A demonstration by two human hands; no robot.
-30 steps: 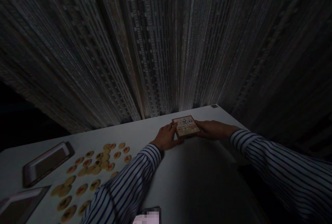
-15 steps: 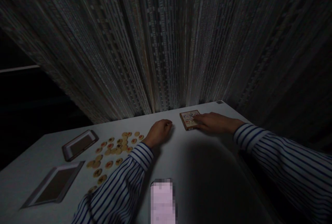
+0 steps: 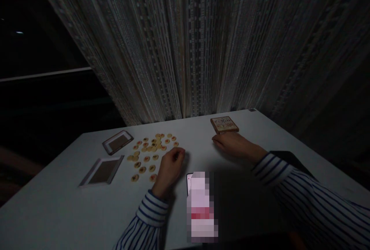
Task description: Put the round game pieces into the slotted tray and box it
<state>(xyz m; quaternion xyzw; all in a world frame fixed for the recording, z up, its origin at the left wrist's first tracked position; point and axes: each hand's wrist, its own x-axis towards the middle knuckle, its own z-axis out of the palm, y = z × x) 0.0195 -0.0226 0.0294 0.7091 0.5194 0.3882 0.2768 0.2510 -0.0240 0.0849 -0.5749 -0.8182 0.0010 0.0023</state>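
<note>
Over the white table, my left hand (image 3: 170, 167) is loosely curled with no object visible in it. It sits at the right edge of a spread of round wooden Chinese chess pieces (image 3: 147, 159), some marked red and some dark. My right hand (image 3: 235, 144) lies low just in front of a flat wooden box (image 3: 224, 124) with a lettered top, near the table's far side. Its fingers stretch to the left and hold nothing visible; the undersides of both hands are hidden. A slight gap seems to separate this hand from the box, though contact is hard to judge.
On the left lie two shallow trays, one farther back (image 3: 118, 142) and one nearer (image 3: 102, 171). A phone (image 3: 200, 205) with a lit, pixelated screen rests between my forearms. Behind the table (image 3: 54, 188) hangs a string curtain (image 3: 196, 49).
My right hand has come off the wooden box and drawn nearer to me. My left hand has also drawn back, staying curled. The view has shifted left.
</note>
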